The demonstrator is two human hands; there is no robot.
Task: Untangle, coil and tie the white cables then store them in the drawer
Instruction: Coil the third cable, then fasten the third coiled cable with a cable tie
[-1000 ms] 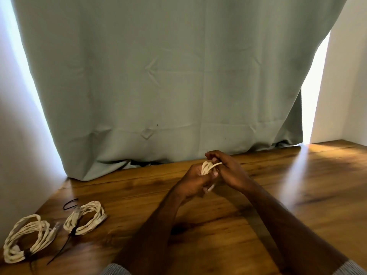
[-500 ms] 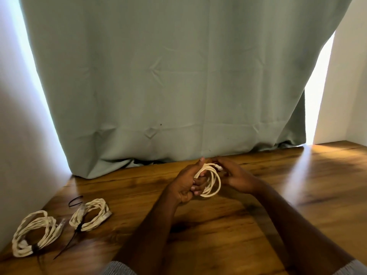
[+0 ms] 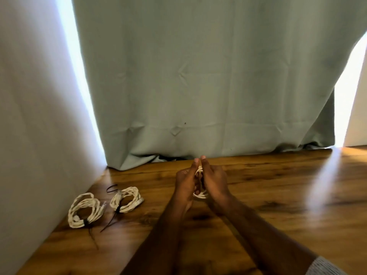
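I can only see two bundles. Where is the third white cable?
In the head view, the third white cable is near the middle, coiled between the left hand and right hand, above the wooden table.

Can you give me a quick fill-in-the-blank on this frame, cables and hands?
1. The number of coiled cable bundles lying on the wooden table is ____.
2. Each lying bundle is tied with a ____ coloured tie.
3. The third coil is held between ____ hands: left hand, right hand.
4. Behind the table hangs a green ____.

Missing words: two; black; both; curtain
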